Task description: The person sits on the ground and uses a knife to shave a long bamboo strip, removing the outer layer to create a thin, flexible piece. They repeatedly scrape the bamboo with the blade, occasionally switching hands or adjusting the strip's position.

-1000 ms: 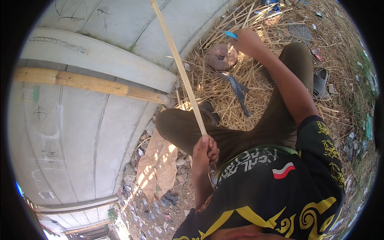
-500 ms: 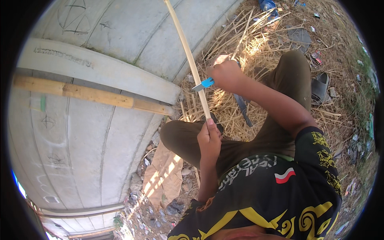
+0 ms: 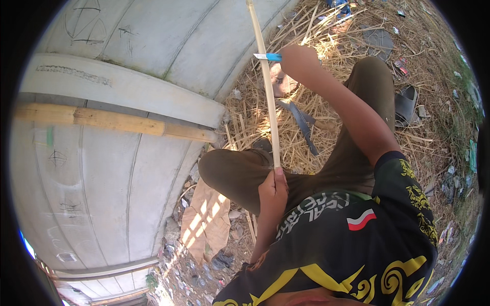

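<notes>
A long, pale bamboo strip [image 3: 271, 112] runs up and away from my lap, its far end reaching the top of the picture. My left hand [image 3: 274, 191] grips its near end, thumb on top. Farther up, my right hand [image 3: 301, 64] is closed round the blue handle of a cutter knife [image 3: 273, 57]. The knife's blade lies across the strip near its upper part, touching or just over it. My right fingers are partly hidden behind the back of the hand.
A concrete panel wall [image 3: 107, 188] stands on the left, with a bamboo pole [image 3: 120, 121] along it. Bamboo shavings [image 3: 301, 148] cover the ground between my bent legs. A dark curved strip [image 3: 304, 130], a grey sandal [image 3: 407, 104] and brown cardboard [image 3: 206, 224] lie around.
My right hand with the knife has moved up and away along the strip. My left hand has drawn the near end slightly closer to my body and to the right.
</notes>
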### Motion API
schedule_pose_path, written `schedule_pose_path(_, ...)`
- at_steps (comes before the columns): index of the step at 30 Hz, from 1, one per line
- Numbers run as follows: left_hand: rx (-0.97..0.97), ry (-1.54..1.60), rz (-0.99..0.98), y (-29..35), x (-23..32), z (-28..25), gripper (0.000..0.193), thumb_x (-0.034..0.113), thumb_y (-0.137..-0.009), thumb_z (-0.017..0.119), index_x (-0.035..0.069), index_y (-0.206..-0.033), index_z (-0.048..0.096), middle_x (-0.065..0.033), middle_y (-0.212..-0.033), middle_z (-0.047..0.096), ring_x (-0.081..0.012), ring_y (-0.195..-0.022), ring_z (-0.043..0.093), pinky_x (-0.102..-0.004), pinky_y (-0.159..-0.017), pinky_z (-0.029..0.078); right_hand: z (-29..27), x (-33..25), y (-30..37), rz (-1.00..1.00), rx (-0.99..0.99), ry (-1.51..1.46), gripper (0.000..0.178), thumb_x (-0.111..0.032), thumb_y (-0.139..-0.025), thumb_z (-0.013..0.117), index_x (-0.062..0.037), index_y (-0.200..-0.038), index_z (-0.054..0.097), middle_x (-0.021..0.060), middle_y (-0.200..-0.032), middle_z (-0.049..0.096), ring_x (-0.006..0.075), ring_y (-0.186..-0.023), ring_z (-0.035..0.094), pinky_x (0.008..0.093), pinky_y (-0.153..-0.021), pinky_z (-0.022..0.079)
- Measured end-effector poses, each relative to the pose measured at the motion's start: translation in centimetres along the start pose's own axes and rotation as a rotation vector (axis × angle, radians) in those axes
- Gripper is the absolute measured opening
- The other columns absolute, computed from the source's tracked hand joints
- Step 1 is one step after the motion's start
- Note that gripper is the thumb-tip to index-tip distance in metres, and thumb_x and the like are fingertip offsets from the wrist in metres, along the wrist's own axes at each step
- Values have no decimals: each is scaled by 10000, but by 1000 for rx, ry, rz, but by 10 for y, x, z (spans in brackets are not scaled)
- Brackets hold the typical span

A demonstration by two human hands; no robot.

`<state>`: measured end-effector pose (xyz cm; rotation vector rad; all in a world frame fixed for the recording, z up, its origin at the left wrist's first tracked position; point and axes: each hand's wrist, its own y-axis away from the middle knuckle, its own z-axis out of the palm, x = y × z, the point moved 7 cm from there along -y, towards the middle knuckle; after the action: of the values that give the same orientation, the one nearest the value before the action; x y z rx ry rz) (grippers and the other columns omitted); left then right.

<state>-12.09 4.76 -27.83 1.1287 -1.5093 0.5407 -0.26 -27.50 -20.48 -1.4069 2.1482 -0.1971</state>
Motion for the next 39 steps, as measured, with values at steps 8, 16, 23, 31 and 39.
schedule_pose_path(8,280,-342,203,-48,48,-40,423,334,-1098,470,19,-830,555,-7,-603,480,-77,-532,451,-282,-503,389,33,-106,69,-492,-163,-8,100,-173,-814,686,-101,-754,720,83,-736,720,263,-702,739,400,-586,561)
schedule_pose_path(16,344,-657,210,-30,80,-30,399,285,-1085,477,-34,-882,607,-190,-694,616,-331,-602,588,-420,-605,463,31,-102,57,-394,-130,-29,110,-182,-789,697,-117,-705,724,80,-681,704,266,-648,726,386,-528,545)
schedule_pose_path(23,316,-676,184,-17,80,-13,332,250,-1078,484,-3,-880,568,-230,-678,606,-442,-640,616,-486,-577,450,40,-59,19,-157,-116,44,94,-146,-846,677,-108,-820,759,84,-753,739,255,-717,751,375,-579,578)
schedule_pose_path(31,132,-652,70,35,42,-8,340,254,-1079,489,-7,-871,559,-223,-652,582,-413,-585,583,-453,-548,434,38,30,-14,96,-72,-67,120,-143,-869,656,-67,-858,749,97,-786,737,275,-725,747,396,-599,587)
schedule_pose_path(39,333,-639,187,5,66,-37,347,250,-1077,498,-12,-861,569,-215,-623,570,-397,-541,568,-444,-515,424,27,-110,82,-507,-242,-78,72,-141,-790,702,-86,-761,736,101,-743,722,288,-694,742,408,-569,560)
